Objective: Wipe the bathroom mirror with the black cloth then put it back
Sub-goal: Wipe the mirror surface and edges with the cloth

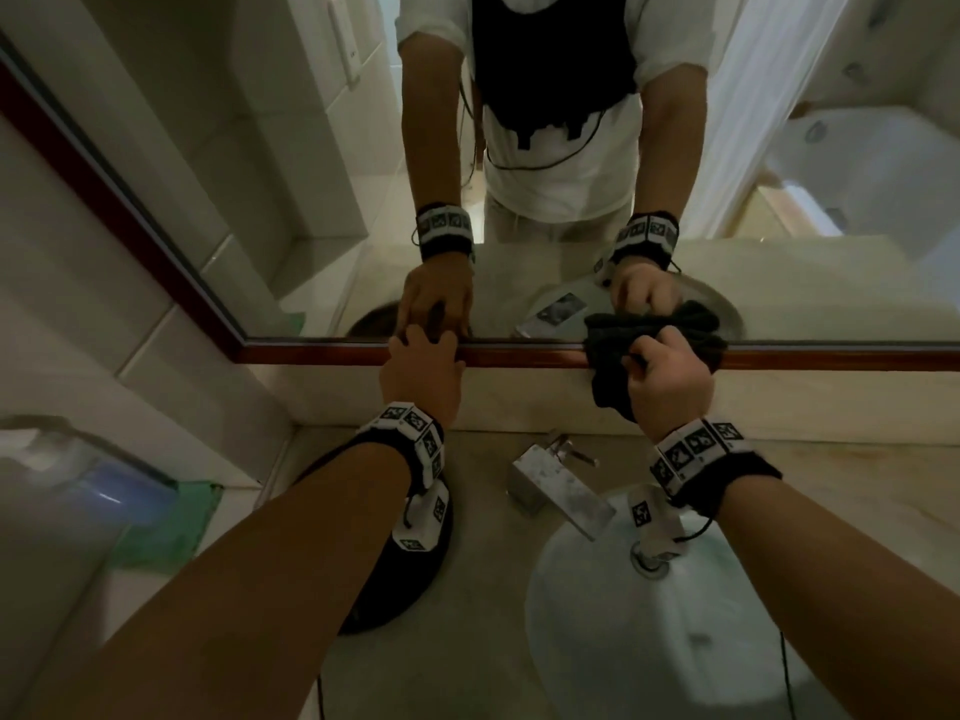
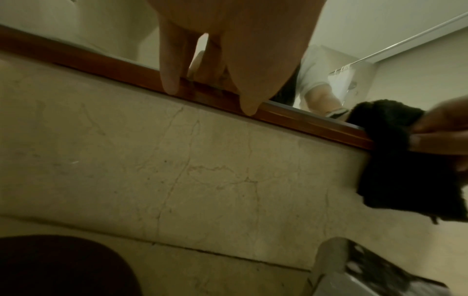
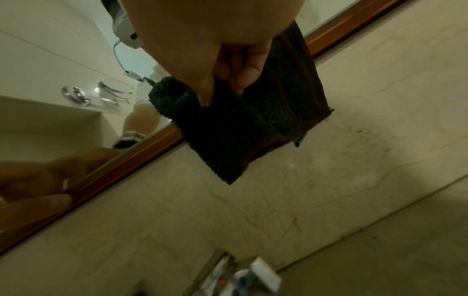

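Wiping along the mirror's bottom edge, cloth (image 1: 615, 350) bunched in the right hand (image 1: 667, 376).

The right hand is gripping the cloth tight, thumb and curled fingers (image 3: 243, 80) pinching a fold, and the wad is sitting across the wooden frame (image 1: 519, 353) with its top just touching the glass of the mirror (image 1: 311, 174). The left hand (image 1: 423, 366) is bracing with straight, relaxed fingers (image 2: 168, 80) on the frame, holding nothing. To do this well, I'd say flatten the cloth under the palm, lift it clear onto the glass and work in overlapping passes, keeping the loose corner from dragging over the tap (image 1: 550, 488). As for containers, only 1 is showing: the sink (image 1: 597, 641), and it is holding nothing I can make out but its drain.
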Tool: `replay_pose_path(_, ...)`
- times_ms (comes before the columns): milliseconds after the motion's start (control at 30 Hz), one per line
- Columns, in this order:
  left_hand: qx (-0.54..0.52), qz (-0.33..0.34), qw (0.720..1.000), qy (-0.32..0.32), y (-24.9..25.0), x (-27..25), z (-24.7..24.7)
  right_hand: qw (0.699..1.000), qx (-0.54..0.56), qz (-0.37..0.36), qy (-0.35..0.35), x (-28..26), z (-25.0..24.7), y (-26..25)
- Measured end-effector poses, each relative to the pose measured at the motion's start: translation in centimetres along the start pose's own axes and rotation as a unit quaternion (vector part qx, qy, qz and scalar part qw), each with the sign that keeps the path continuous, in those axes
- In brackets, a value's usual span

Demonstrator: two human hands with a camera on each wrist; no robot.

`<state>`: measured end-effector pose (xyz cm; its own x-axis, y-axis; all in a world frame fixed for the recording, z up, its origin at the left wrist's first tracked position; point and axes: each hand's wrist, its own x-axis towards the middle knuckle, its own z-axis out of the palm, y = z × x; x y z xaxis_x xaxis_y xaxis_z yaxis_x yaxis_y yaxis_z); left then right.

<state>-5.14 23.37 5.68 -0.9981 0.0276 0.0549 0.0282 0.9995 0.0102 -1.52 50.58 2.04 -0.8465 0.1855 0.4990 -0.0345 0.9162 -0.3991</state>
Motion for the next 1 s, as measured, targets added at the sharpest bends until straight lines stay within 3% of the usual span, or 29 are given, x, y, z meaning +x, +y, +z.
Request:
replay_pose_path(300,-0.007,0.030,1.000,-0.001,-1.3,-0.1,0.5,0.996,0.005,-0.010,-0.085,0.2,3.1,-8.0)
replay_pose_path(700,0.015,0.006,1.000,-0.016,-0.2,-0.2,-0.5,0.983,-0.052,0.009,-0.174,0.9,1.2,-6.7)
replay_pose_path(867,-0.031,-0.069,0.996,-0.043,1.3,0.0,-2.2,0.982,-0.035,0.016,-0.187,1.1,-1.0,-3.7)
replay_pose_path(933,-0.037,-0.056,0.997,-0.030,2.8,-0.6,-2.2,0.981,-0.042,0.023,-0.187,1.1,-1.9,-1.8)
replay_pose_path(1000,-0.039,-0.001,0.999,0.009,5.3,-1.4,-1.7,0.981,-0.044,0.030,-0.185,1.1,-2.8,0.4)
